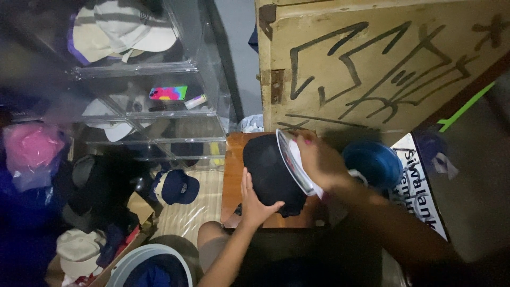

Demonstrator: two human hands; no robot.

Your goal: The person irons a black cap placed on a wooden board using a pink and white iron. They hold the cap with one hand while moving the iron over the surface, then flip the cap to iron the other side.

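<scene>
1. Head view, step in hand: a black cap (pixel 271 172) is held over a small brown wooden surface (pixel 231 175) near the middle of the scene. The left hand (pixel 254 204) is spread flat against the cap's near side, fingers open and pressing. The right hand (pixel 319 162) is closed on the cap's white brim (pixel 291 159) at its right edge. The step is judged to be shaping or turning the cap between both hands.

2. Head view, next move: a steady hold at the brim and continued support from the flat left palm are judged to be required, so that the crown is not crushed.

3. Head view, edges: a painted wooden panel (pixel 382 58) stands just beyond the cap on the far side. A blue bowl-shaped object (pixel 374 162) lies just right of the right hand. Clear plastic shelves (pixel 154 69) holding caps stand at far left.

4. Head view, open room: a navy cap (pixel 178 186) lies on the floor to the left. Free space is judged to be limited, mainly near and left.
</scene>
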